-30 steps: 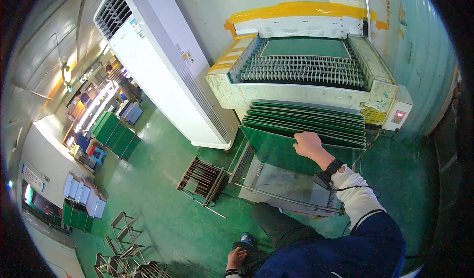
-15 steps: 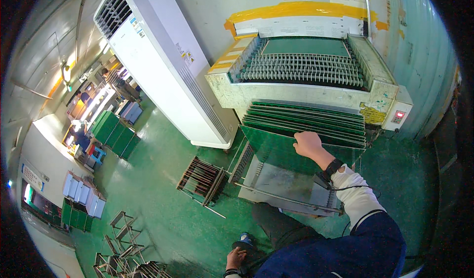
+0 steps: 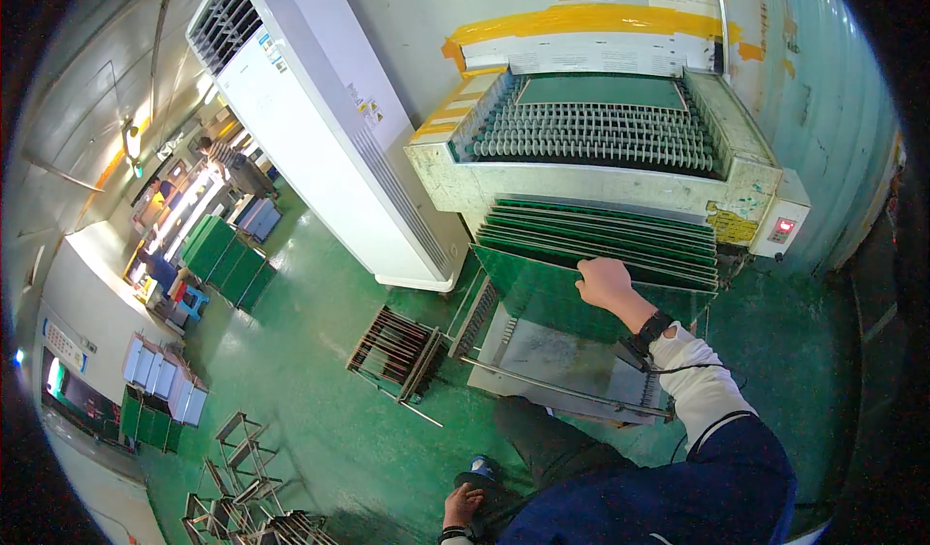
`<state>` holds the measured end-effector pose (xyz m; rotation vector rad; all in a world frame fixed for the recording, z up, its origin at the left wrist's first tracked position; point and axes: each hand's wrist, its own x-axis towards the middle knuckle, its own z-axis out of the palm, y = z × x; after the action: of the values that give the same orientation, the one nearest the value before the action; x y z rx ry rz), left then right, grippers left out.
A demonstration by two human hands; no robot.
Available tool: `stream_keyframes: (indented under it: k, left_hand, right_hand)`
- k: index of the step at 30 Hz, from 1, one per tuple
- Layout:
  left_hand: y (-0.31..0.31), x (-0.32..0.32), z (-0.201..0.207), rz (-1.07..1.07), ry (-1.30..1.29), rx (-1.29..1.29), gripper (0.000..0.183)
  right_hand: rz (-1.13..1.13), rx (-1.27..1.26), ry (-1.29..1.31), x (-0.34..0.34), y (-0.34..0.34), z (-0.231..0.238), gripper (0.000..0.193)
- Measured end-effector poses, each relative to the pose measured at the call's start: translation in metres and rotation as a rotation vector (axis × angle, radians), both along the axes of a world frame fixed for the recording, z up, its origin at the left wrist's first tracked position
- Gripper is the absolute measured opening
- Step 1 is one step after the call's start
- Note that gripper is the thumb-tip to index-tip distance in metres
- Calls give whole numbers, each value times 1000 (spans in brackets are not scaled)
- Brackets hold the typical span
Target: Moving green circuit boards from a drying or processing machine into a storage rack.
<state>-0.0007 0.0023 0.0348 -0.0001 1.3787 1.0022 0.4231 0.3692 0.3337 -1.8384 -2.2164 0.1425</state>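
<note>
My right hand is closed in a pinch on the top edge of a flat green board, the nearest of several. The boards lean in a row in a metal rack with slotted sides. Behind the held one, the other green boards show mainly their upper edges. My left hand lies low on my dark trouser leg, fingers loosely extended and holding nothing. Just beyond the rack stands a roller conveyor machine, with a green panel on its far rollers.
A tall white air conditioner stands left of the machine. On the green floor are a small slotted rack and several metal frames. A control box with a red display sits at the right. People work at lit benches far left.
My hands and the held board keep their places. The far people shift a little at their benches.
</note>
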Motion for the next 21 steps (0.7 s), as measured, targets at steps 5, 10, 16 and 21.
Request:
stream_keyframes:
  k: [5, 10, 16, 21]
  left_hand:
    - [1, 1, 4, 8, 0, 7, 34]
    - [0, 3, 7, -1, 15, -1, 31]
    - [2, 3, 7, -30, 40, -22, 31]
    - [1, 7, 11, 13, 21, 16, 33]
  right_hand:
    - [6, 4, 6, 0, -1, 1, 25]
    - [12, 7, -3, 0, -1, 0, 25]
    - [16, 21, 4, 0, -1, -1, 25]
    - [13, 12, -4, 1, 0, -1, 25]
